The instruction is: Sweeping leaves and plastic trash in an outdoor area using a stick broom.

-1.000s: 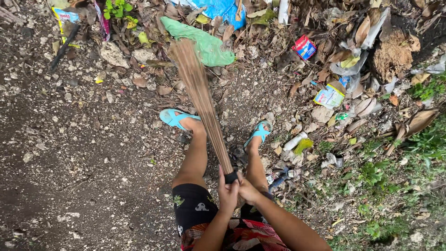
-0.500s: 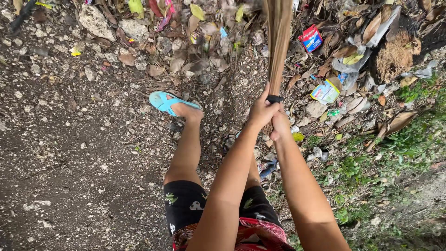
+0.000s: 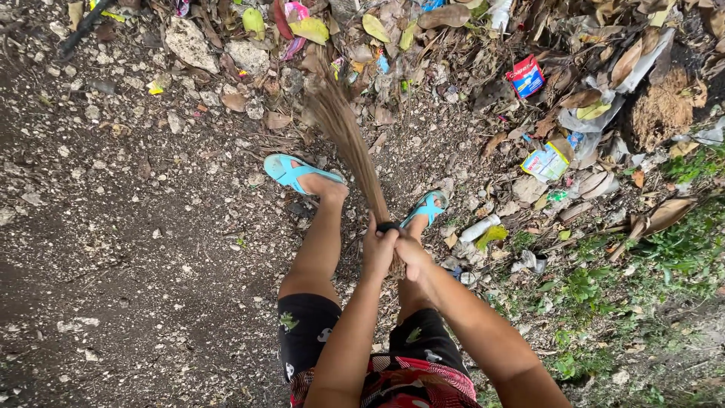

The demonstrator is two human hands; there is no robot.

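Broom (image 3: 349, 143) of bundled brown stick bristles slants up and to the left from the person's grip, its fanned tip splayed low over the gravel at the edge of the litter heap, between the two feet; the slant seems to let the loose ends drag flat across the stones rather than stab at them. Both hands close around the bound end of the bundle, where a dark band gathers the sticks; the left hand (image 3: 377, 249) wraps it from the near side, fingers curled tight, and the right hand (image 3: 411, 257) is clamped just beside it, the two touching, apparently so the thin bundle does not twist in the grip. The arms reach forward and down from the bottom of the view, over black shorts with small prints. A turquoise sandal (image 3: 291, 171) stands planted to the left of the bristles, another turquoise sandal (image 3: 427, 208) just to the right, a wide stance that leaves the broom room between the legs. Beyond lies the litter heap (image 3: 468, 68) of dry leaves, stones and scraps; a red packet (image 3: 526, 75) and a crumpled wrapper (image 3: 547, 161) sit to the right, a white bottle (image 3: 478, 228) near the right foot, green weeds (image 3: 604, 295) at the lower right.
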